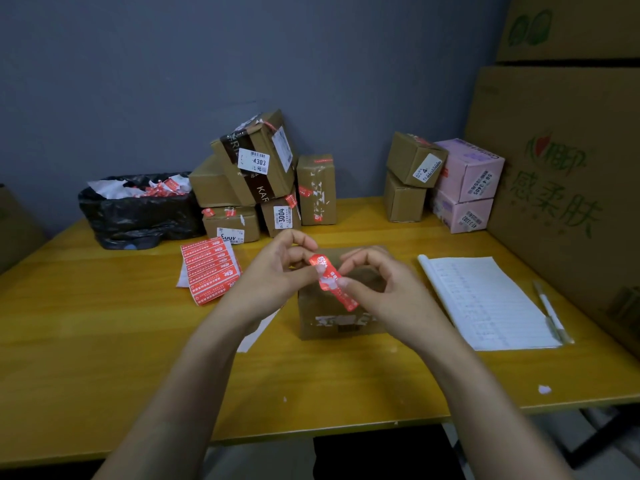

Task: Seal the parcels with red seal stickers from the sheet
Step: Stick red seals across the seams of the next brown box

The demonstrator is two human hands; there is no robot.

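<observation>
Two bare forearms are reaching out over the yellow bench and meeting above a small brown parcel that is sitting near its middle. The left grip is pinching the upper end of a red seal sticker between thumb and forefinger. The right grip is pinching its middle the same way, so the strip is hanging slantwise over the parcel's top with its lower end free. Whether it is touching the cardboard I cannot tell.

Just left of the hands, the sticker sheet is lying on the bench, showing rows of red strips. To the right, a lined notebook is lying open with a pen beside it.

Farther back, a heap of parcels is leaning at the wall, some wearing red stickers. A black-lined bin holding scraps is standing left of them. Brown boxes and pink boxes are sitting stacked at right, beside tall cartons.
</observation>
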